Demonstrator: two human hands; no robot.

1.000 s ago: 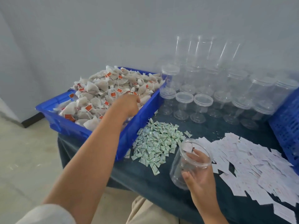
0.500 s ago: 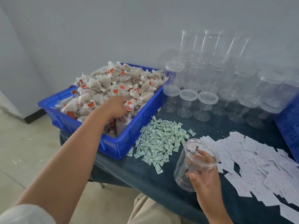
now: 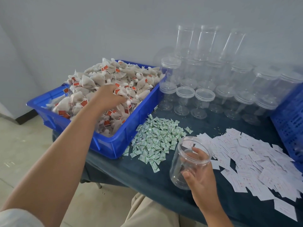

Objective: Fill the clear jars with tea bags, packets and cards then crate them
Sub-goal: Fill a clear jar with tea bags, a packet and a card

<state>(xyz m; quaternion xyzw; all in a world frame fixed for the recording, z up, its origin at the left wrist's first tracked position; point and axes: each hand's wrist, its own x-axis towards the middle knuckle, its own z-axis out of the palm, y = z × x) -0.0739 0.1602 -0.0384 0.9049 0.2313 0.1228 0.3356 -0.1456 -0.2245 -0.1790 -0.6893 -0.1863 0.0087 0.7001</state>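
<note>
A blue tray (image 3: 114,145) at the left holds a heap of tea bags (image 3: 98,79) with red tags. My left hand (image 3: 108,95) lies on the heap, its fingers curled among the bags. An open clear jar (image 3: 188,161), tilted and with no lid, is gripped by my right hand (image 3: 198,174) above the table's front edge. Nothing shows inside the jar. Small green and white packets (image 3: 155,138) lie in a pile between the tray and the jar. White cards (image 3: 246,156) are spread to the right of the jar.
Several lidded and unlidded clear jars (image 3: 205,82) stand stacked at the back against the wall. A blue crate (image 3: 290,122) sits at the right edge. The table has a dark blue cloth (image 3: 139,176). My knees are below the front edge.
My left hand has moved a little further into the tea bag heap. The right hand still holds the jar in about the same place.
</note>
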